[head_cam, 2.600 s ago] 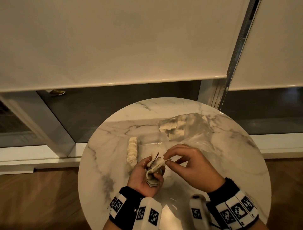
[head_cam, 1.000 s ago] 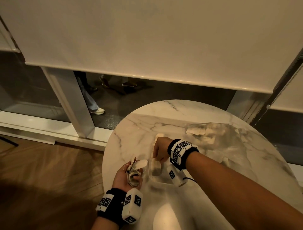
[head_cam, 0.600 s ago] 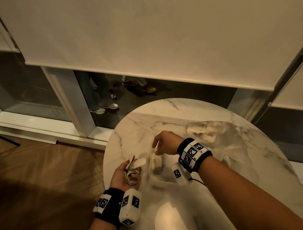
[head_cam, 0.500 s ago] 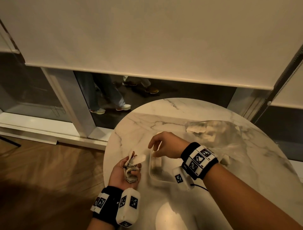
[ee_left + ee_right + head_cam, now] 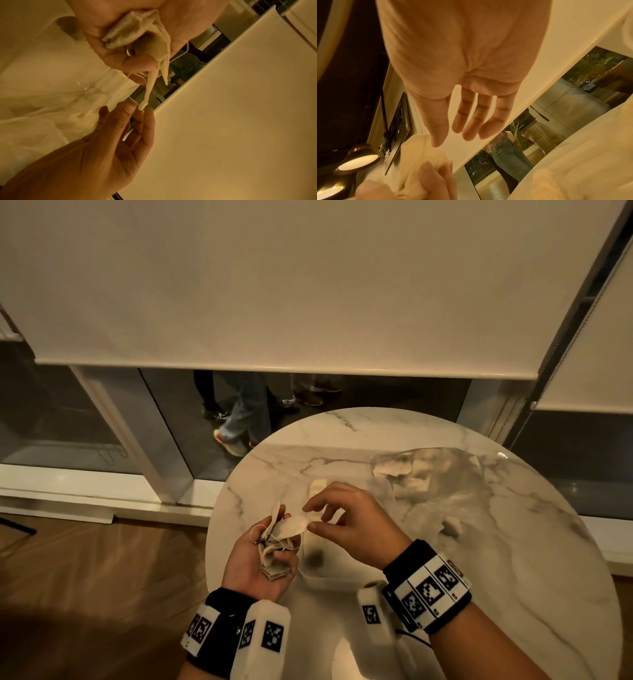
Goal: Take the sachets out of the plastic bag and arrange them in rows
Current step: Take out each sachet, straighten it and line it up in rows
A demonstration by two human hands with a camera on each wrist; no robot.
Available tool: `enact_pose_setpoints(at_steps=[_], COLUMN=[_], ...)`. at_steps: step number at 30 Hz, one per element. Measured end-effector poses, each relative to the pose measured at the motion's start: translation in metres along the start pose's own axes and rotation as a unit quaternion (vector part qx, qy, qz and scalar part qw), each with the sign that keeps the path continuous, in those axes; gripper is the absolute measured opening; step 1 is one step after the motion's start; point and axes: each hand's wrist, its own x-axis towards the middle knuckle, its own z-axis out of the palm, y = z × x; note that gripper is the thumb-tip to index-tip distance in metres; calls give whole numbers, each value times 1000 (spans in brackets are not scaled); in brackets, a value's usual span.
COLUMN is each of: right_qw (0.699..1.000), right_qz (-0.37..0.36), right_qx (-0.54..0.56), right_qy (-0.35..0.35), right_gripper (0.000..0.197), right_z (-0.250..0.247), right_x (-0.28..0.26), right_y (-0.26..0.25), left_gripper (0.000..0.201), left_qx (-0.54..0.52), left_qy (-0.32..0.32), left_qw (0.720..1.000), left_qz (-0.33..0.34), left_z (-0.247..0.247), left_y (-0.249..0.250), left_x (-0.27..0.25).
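My left hand [image 5: 260, 556] grips a bunch of pale stringed sachets [image 5: 274, 559] at the marble table's [image 5: 513, 577] left edge. One sachet [image 5: 291, 525] sticks out of the bunch toward my right hand [image 5: 310, 517]. In the left wrist view, that hand's thumb and forefinger stand either side of the sachet's tip [image 5: 143, 106] with a narrow gap. The right wrist view shows the right hand's fingers [image 5: 469, 128] nearly straight. A short row of sachets [image 5: 317, 484] lies on the table, mostly hidden behind the right hand. The clear plastic bag [image 5: 428, 484], holding more sachets, lies at the back right.
The round table ends close to my left hand, with wooden floor [image 5: 85, 577] below. Beyond the table is a window with lowered roller blinds [image 5: 274, 285]. People's legs [image 5: 246, 412] show through the glass. A lit lamp [image 5: 358, 159] appears in the right wrist view.
My right hand has drawn back from the row on the table to the sachet sticking out of the left hand's bunch. The left hand has kept its grip.
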Motion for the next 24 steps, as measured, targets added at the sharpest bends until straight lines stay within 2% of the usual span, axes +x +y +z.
enact_pose_setpoints(at_steps=[6,14,18,22,24], right_qw=[999,999,998,996,995], right_qz=[-27,-14,7,44,60], right_qx=[-7,1,33,52,48], right_qy=[22,39,50,56,61], right_gripper=[12,7,4,2,2], right_z=[-3,-15,-20,-20,-20], right_x=[-12,-18,-15,-12,-10], right_y=[3,6,5,6,9], left_gripper=[24,24,27,16,45], left_qx=[-2,8,-8,-17,-22], left_qy=[-6,0,6,-12,-33], left_qw=[1000,999,998,997,997], left_qz=[-17,-45,-67,-70,-68], left_z=[6,5,-7,-19,-26], left_y=[-11,-20,-17,-12,-8], left_x=[2,9,15,16,17])
